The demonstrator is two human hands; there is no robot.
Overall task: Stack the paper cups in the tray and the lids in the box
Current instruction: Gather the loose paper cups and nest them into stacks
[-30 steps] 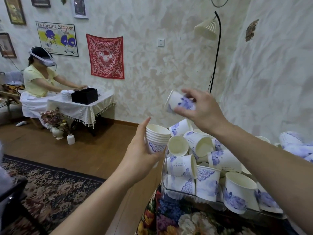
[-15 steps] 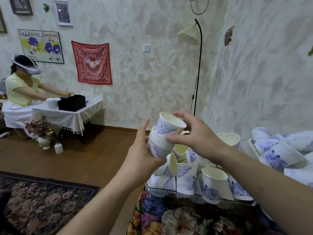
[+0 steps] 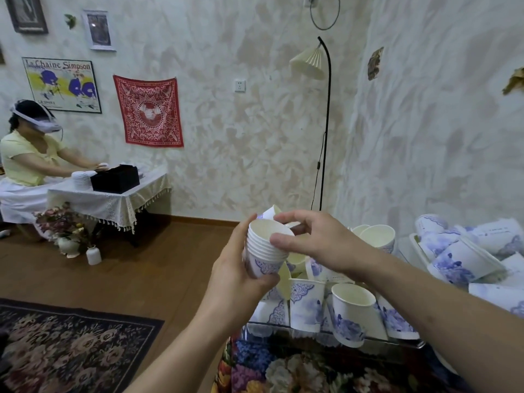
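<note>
The left hand (image 3: 241,282) grips a nested stack of paper cups (image 3: 265,251) around its lower half, holding it up in the air just off the near-left corner of the tray (image 3: 334,333); the right hand (image 3: 314,242) rests its thumb on the stack's rim, fingers loosely curled above the topmost cup and, as far as I can see, holding nothing. By my reckoning the job is in its early part: roughly half a dozen cups sit nested in that one stack, while the loose cups (image 3: 351,310) in the tray lie heaped every way, some upright, some tipped on their sides; a second pile of cups (image 3: 465,259) lies tumbled to the right, so most of the stacking is left. I can make out no lids and no box on this desk (image 3: 283,370), so that half of the task cannot be judged. The cups are thin white paper, tapered, with rolled rims, cream inside and printed outside with blue-violet flowers and scrollwork; the tray looks clear and hard-edged; the desk wears a dark cloth with bright printed flowers.
</note>
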